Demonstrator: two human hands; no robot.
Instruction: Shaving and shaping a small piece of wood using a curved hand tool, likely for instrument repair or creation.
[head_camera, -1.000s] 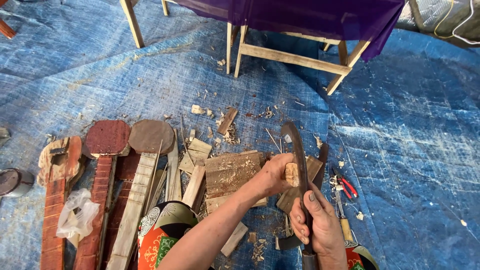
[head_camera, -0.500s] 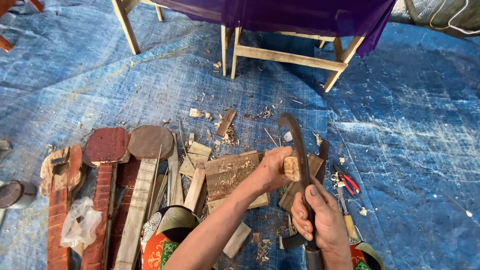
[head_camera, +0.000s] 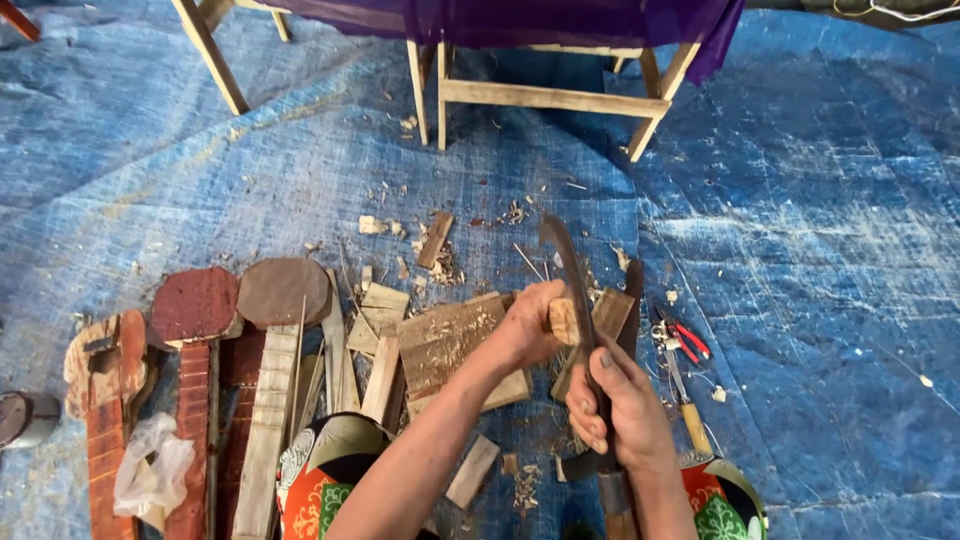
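Note:
My left hand (head_camera: 525, 325) grips a small pale wooden block (head_camera: 563, 321), holding it upright on a wooden chopping board (head_camera: 450, 345). My right hand (head_camera: 615, 405) is closed around the handle of a long curved dark blade (head_camera: 572, 275), whose edge rests against the right side of the block. The blade's tip points away from me. Wood chips lie around the board on the blue tarp (head_camera: 800, 250).
To the left lie several carved paddle-shaped wooden pieces (head_camera: 200, 330) and planks (head_camera: 265, 420), plus a plastic bag (head_camera: 150, 470). Red-handled pliers (head_camera: 685, 338) and a wooden-handled tool (head_camera: 690, 420) lie at right. Wooden chair legs (head_camera: 545, 97) stand at the far side under purple cloth.
The hands, block and blade stay in nearly the same pose; the blade has shifted only slightly against the block. The view has tilted a little.

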